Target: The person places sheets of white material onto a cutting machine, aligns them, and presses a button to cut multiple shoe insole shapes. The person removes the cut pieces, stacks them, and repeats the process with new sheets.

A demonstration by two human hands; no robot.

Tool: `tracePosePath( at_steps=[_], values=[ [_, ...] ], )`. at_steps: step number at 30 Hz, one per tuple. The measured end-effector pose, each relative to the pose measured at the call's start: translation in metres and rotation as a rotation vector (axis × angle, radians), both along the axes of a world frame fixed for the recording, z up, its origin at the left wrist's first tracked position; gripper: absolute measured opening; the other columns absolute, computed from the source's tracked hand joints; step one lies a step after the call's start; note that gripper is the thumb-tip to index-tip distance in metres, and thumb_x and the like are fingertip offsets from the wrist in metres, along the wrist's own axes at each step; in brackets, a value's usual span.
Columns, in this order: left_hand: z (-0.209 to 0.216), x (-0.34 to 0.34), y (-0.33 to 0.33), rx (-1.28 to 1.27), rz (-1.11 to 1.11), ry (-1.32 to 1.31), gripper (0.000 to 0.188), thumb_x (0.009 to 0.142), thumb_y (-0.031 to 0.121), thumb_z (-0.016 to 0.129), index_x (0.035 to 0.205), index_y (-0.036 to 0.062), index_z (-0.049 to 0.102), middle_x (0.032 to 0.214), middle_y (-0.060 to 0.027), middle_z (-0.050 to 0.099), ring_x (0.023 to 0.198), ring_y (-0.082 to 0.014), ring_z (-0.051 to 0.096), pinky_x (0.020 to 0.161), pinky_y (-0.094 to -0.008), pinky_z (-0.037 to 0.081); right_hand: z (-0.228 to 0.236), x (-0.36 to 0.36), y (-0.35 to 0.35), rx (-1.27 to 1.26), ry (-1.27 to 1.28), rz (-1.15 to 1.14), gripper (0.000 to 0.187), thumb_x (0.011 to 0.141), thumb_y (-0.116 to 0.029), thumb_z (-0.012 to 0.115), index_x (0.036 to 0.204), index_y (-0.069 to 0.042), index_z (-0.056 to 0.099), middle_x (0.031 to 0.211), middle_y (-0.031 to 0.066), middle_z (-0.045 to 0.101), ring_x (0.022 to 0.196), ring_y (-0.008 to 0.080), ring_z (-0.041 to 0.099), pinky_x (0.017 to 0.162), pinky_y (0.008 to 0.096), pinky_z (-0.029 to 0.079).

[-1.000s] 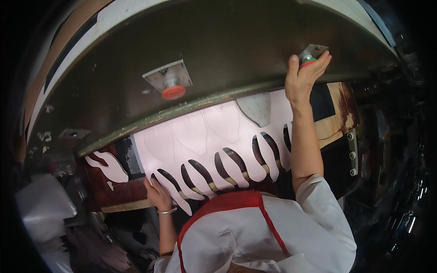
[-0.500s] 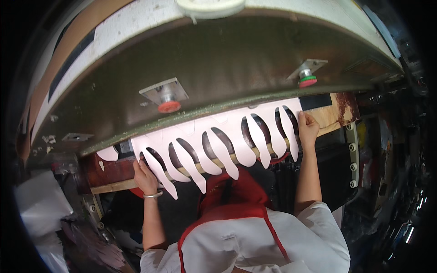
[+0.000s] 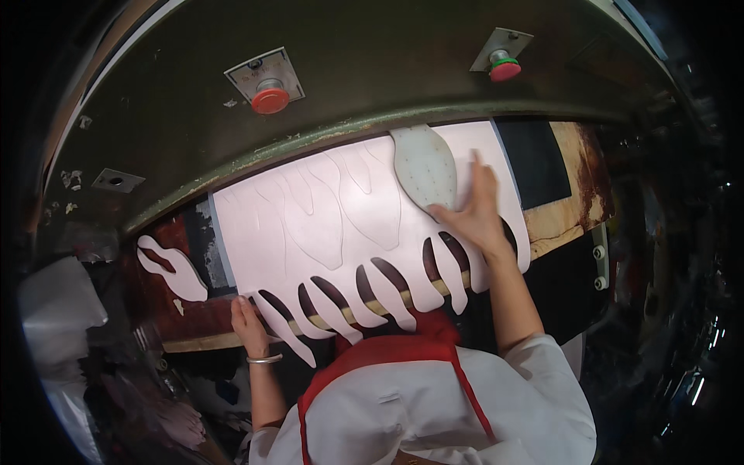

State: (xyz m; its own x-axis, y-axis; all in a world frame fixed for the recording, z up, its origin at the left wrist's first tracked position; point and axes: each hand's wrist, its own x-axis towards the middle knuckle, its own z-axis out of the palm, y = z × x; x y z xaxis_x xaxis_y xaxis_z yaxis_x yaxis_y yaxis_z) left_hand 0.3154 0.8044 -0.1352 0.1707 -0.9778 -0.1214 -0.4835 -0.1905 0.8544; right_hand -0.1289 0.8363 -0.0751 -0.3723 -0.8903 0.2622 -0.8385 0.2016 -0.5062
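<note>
A pale pink sheet (image 3: 256, 205) lies across the machine bed, its near edge a row of curved strips with leaf-shaped gaps. Sole-like outlines mark its uncut part. My left hand (image 3: 249, 332) pinches the sheet's near left corner; a bangle sits on that wrist. On the sheet's right half rests a whitish, sole-shaped cutting die (image 3: 425, 167), its far end close under the green machine beam. Just right of the die is my right hand (image 3: 480, 213), thumb and fingers spread wide. Its thumb tip is at the die's near edge; whether it touches is unclear.
The dark green beam (image 3: 349, 70) spans the far side, with a left red push button (image 3: 270, 98) and a right one (image 3: 505, 70). Loose cut pink pieces (image 3: 186, 280) lie on the left of the bed. Clear plastic bags (image 3: 62, 302) sit at far left.
The sheet now shows more of its uncut, outlined area. My right hand has left the sheet's right edge and moved left to the die, which has come into view. My left hand still grips the corner.
</note>
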Motion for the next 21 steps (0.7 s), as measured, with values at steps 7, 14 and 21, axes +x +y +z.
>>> tracePosePath(
  at_steps=[7,14,21],
  values=[
    [0.008,0.037,0.089,-0.158,0.060,-0.058,0.032,0.101,0.018,0.038,0.075,0.0002,0.037,0.067,-0.0021,0.035,0.064,-0.0124,0.033,0.057,-0.0270,0.032,0.014,0.066,0.046,-0.002,-0.087,0.031,0.091,0.054,-0.013,0.082,0.136,-0.010,0.042,0.134,0.0275,0.029,0.125,0.0450,0.031,0.104,0.0462,0.033],
    [0.003,0.057,0.165,-0.063,0.052,-0.015,0.032,0.102,0.020,0.037,0.076,0.0034,0.035,0.070,0.0006,0.033,0.066,-0.0105,0.031,0.058,-0.0258,0.030,0.057,0.035,0.096,-0.092,-1.035,-0.016,0.099,0.049,-0.006,0.085,0.135,-0.007,0.036,0.119,0.0140,0.056,0.113,0.0220,0.053,0.098,0.0348,0.042],
    [0.003,0.056,0.178,-0.044,0.058,-0.012,0.032,0.103,0.022,0.036,0.076,0.0040,0.033,0.070,0.0013,0.032,0.065,-0.0094,0.030,0.058,-0.0244,0.029,0.051,0.010,0.146,0.073,-0.220,-0.173,0.087,0.056,-0.014,0.082,0.131,-0.007,0.038,0.131,0.0164,0.043,0.124,0.0298,0.043,0.102,0.0380,0.038]
  ],
)
